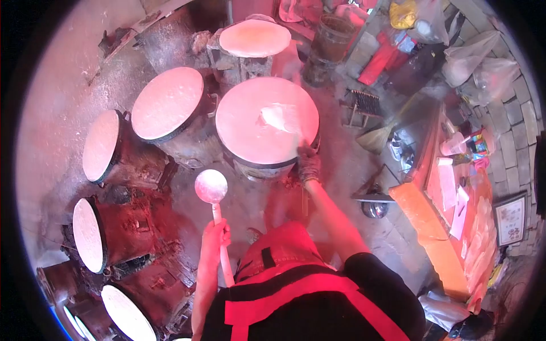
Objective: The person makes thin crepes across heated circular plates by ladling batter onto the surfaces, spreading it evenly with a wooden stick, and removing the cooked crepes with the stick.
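Note:
My left hand (216, 233) is closed around the pale handle of a ladle (211, 186), its round white bowl pointing up and away from me. My right hand (308, 163), in a dark glove, is at the near right edge of a large round griddle (250, 128) on a drum stove. Its fingers look curled, and a blurred pale shape rises from them over the griddle; what they hold is not clear. Beyond it, a whiter, uneven patch (281, 117) lies on the griddle's pinkish, coated surface.
Several more round griddles on drum stoves curve round to my left, including one tilted griddle (168, 103) and another at the back (255, 38). To the right are a rusty drum (329, 42), a broom (378, 139) and an orange-edged table (421, 216) with plastic sheeting and cups.

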A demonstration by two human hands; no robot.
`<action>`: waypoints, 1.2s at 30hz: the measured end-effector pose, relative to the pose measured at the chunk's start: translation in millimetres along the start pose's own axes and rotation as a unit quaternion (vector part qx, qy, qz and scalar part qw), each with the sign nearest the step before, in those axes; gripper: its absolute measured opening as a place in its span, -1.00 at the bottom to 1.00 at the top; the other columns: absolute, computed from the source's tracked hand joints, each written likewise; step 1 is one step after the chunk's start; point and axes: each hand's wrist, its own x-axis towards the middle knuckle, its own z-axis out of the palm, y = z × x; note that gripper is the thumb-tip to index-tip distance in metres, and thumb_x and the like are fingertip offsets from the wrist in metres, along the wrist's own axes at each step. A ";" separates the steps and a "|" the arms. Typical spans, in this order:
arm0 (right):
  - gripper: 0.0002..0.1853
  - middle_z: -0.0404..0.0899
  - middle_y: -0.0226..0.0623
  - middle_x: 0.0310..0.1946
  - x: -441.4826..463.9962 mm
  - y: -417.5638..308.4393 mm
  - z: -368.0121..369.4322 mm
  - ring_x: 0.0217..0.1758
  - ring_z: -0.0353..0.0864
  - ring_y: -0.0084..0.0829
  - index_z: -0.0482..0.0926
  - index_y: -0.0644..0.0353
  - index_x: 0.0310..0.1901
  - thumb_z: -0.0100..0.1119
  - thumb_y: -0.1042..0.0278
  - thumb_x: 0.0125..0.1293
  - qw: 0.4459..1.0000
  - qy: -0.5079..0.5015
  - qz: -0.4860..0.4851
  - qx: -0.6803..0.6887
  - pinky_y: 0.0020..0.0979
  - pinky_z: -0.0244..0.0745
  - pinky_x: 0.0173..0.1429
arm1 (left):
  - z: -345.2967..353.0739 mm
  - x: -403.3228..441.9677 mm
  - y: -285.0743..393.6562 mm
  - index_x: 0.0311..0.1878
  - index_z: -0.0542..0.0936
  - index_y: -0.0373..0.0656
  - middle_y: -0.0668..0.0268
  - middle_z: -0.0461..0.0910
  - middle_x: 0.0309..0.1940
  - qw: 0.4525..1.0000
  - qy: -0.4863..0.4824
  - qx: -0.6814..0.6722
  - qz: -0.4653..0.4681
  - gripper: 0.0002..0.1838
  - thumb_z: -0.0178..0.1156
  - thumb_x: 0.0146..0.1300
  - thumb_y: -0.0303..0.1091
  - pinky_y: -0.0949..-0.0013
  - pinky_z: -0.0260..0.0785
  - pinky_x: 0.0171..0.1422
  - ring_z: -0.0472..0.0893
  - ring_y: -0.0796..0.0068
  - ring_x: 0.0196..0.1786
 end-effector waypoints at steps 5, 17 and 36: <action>-0.52 0.49 -0.35 0.02 -43.0 -4.4 11.8 0.02 0.46 -0.45 0.36 0.19 0.17 0.12 0.25 0.23 0.994 -0.060 -0.049 -0.082 -0.49 0.28 0.14 | 2.6 -2.9 0.1 -0.30 0.35 -0.16 0.40 0.37 -0.52 1.000 -0.006 -0.002 -0.001 -0.88 0.03 0.26 -0.34 0.61 0.09 -0.66 0.29 0.69 -0.61; -0.51 0.55 -0.17 -0.05 -90.0 -16.1 -46.5 0.02 0.48 -0.49 0.41 0.13 0.13 0.09 0.06 0.23 0.973 -0.154 -0.030 -0.169 -0.44 0.32 0.13 | 26.0 49.1 24.2 -0.31 0.34 -0.17 0.40 0.35 -0.56 0.994 -0.081 0.072 0.032 -0.87 0.02 0.26 -0.34 0.57 0.10 -0.65 0.29 0.66 -0.63; -0.68 0.59 -0.37 -0.20 -67.6 38.5 -33.8 -0.04 0.46 -0.46 0.50 0.11 0.05 0.05 0.35 0.25 0.988 -0.148 0.020 0.040 -0.43 0.33 0.03 | 109.0 129.0 91.0 -0.16 0.27 -0.31 0.39 0.23 -0.57 0.800 -0.267 -0.465 -0.268 -0.87 -0.09 0.28 -0.48 0.57 0.09 -0.73 0.25 0.65 -0.65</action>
